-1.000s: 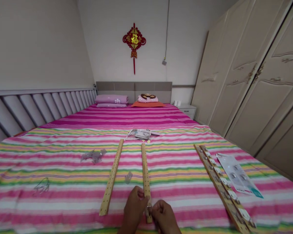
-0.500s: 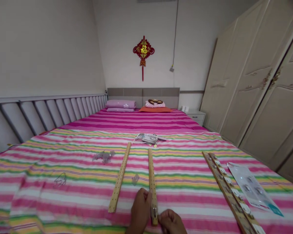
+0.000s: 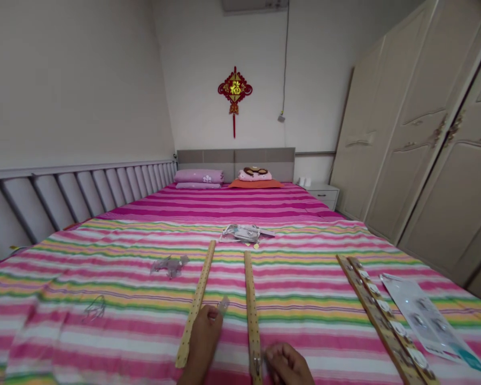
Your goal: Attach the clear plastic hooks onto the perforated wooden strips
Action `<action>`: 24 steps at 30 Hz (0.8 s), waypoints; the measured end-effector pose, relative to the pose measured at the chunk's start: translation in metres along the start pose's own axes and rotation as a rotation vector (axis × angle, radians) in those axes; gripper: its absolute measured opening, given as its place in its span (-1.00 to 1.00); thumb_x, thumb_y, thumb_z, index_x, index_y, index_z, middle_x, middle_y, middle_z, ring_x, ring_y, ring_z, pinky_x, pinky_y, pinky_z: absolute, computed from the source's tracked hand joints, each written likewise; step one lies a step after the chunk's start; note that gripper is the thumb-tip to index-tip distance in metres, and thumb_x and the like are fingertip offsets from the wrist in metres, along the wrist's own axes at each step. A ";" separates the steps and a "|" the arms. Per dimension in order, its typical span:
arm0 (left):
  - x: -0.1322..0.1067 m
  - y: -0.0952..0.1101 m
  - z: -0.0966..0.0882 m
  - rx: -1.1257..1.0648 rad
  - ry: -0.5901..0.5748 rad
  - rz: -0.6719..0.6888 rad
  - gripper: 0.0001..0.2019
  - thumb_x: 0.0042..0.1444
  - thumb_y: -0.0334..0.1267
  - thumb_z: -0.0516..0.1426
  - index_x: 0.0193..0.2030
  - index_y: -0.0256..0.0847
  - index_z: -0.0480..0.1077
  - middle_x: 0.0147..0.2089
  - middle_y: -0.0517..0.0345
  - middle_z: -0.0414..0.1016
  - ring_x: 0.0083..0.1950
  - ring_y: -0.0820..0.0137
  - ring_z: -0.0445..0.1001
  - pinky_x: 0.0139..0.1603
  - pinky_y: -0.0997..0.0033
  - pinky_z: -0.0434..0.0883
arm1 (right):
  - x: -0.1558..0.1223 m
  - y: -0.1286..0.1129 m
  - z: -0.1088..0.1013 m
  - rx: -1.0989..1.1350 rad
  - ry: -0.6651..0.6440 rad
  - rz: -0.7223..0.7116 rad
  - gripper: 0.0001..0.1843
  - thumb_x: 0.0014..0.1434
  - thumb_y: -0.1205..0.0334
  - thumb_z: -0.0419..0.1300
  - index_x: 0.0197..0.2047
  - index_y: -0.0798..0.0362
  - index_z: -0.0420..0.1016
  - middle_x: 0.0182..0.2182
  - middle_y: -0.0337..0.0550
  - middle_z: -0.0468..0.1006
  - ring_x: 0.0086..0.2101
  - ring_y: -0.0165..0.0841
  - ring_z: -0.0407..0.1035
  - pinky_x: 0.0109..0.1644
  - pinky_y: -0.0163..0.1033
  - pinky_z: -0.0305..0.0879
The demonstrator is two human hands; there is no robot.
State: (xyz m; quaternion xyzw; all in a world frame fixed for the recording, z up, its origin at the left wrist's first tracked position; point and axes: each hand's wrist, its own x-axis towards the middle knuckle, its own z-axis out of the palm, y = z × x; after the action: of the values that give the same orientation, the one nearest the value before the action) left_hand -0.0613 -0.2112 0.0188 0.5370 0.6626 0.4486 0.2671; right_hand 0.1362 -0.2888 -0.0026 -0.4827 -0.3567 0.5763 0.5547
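Note:
My left hand (image 3: 203,334) reaches between two perforated wooden strips, fingers pinched at the edge of a small clear plastic bag (image 3: 224,305). Its forearm passes over the lower part of the left wooden strip (image 3: 198,299). Just right of the near end of the right wooden strip (image 3: 251,305), my right hand (image 3: 286,363) has its fingers curled together; what they hold, if anything, is hidden. A small shiny metal piece (image 3: 257,364) sits on that strip's near end, beside the right fingertips.
Crumpled clear plastic (image 3: 170,266) and a thin clear scrap (image 3: 95,308) lie to the left. Beyond the strips is a plastic packet (image 3: 242,233). At right are brown strips with white discs (image 3: 385,321) and a blister card (image 3: 431,321). Striped cloth (image 3: 124,342) covers the bed.
My left hand has left the right wooden strip and moved left and away from me to the small plastic bag. My right hand has shifted slightly right. The view has tilted up a little.

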 end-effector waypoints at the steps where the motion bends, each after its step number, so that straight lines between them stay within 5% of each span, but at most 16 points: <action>1: 0.001 0.002 0.001 0.003 0.000 0.012 -0.62 -0.04 0.13 0.09 -0.53 -0.18 0.34 -0.53 0.18 0.43 -0.43 0.32 0.41 -0.33 0.36 0.31 | 0.001 -0.004 0.000 -0.006 -0.004 -0.008 -0.39 -0.31 -0.35 0.33 -0.58 0.03 0.26 -0.80 -0.45 0.15 -0.75 -0.61 -0.11 -0.67 -0.40 -0.33; 5: 0.005 0.015 -0.003 -0.070 -0.038 0.184 -0.72 -0.04 0.00 0.14 -0.52 -0.18 0.38 -0.55 0.20 0.40 -0.46 0.38 0.38 -0.39 0.43 0.32 | 0.002 -0.019 -0.005 -0.044 -0.017 -0.010 -0.40 -0.27 -0.34 0.32 -0.58 0.03 0.27 -0.79 -0.42 0.20 -0.76 -0.60 -0.07 -0.68 -0.39 -0.28; 10: -0.001 0.044 -0.026 -0.058 -0.312 0.551 -0.87 0.08 -0.25 0.09 -0.38 -0.17 0.46 -0.35 0.09 0.50 -0.36 0.40 0.44 -0.40 0.49 0.34 | 0.003 -0.035 -0.010 -0.021 -0.013 -0.038 -0.50 -0.11 -0.23 0.30 -0.55 0.05 0.31 -0.75 -0.42 0.23 -0.74 -0.60 -0.05 -0.64 -0.39 -0.23; 14: -0.013 0.072 -0.045 0.013 -0.473 0.827 -0.84 0.16 -0.35 0.05 -0.27 -0.15 0.46 -0.28 0.07 0.53 -0.21 0.39 0.48 -0.23 0.46 0.40 | 0.005 -0.049 -0.009 0.046 -0.033 -0.023 -0.56 -0.06 -0.15 0.32 -0.53 0.09 0.40 -0.71 -0.36 0.29 -0.70 -0.58 0.01 -0.62 -0.40 -0.18; 19: -0.026 0.092 -0.056 0.153 -0.411 1.081 -0.84 0.17 -0.41 0.06 -0.21 -0.12 0.43 -0.25 0.11 0.54 -0.19 0.42 0.48 -0.19 0.47 0.39 | -0.001 -0.069 0.001 0.116 -0.095 -0.023 -0.53 -0.06 -0.19 0.30 -0.45 0.12 0.53 -0.62 -0.21 0.45 -0.63 -0.51 0.20 -0.58 -0.38 0.02; 24: -0.040 0.086 -0.049 0.319 -0.151 1.229 -0.83 0.15 -0.42 0.06 -0.19 -0.12 0.41 -0.30 0.13 0.54 -0.30 0.41 0.45 -0.30 0.43 0.33 | -0.011 -0.068 0.011 0.187 -0.100 0.042 -0.51 -0.10 -0.20 0.32 -0.46 0.12 0.51 -0.57 -0.18 0.51 -0.65 -0.49 0.26 -0.62 -0.38 0.06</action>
State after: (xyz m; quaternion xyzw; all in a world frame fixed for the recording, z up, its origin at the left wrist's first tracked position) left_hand -0.0504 -0.2629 0.1118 0.8824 0.2718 0.3765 -0.0761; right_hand 0.1451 -0.2892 0.0660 -0.4071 -0.3183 0.6418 0.5666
